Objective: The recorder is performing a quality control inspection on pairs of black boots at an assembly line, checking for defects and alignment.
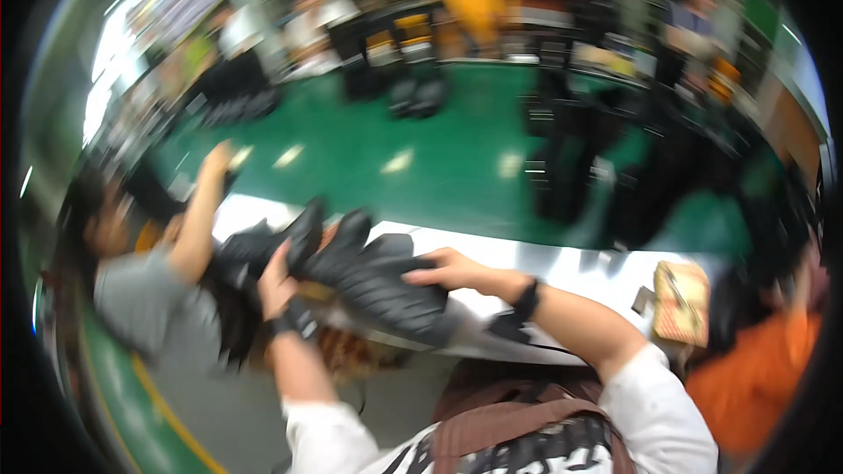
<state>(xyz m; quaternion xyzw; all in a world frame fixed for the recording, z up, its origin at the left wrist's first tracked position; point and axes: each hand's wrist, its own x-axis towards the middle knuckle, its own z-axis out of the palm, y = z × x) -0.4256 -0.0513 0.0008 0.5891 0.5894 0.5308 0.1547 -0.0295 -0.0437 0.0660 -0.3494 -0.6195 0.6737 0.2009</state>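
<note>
Clock positions are read from the centre of the view, with 12 at the top. The black boots (386,294) lie at 7 o'clock, over the near edge of the white worktop (518,253). The right hand (448,269), at 5 o'clock, grasps the upper edge of their ribbed shafts. The left hand (277,276), at 8 o'clock, touches the foot end; blur obscures its fingers, so its closure cannot be determined. A green surface (448,162) extends toward 12 o'clock and supports dark upright boots (418,95). A patterned box (680,303) sits at 4 o'clock. A co-worker in grey (154,294) occupies 8 o'clock.
</note>
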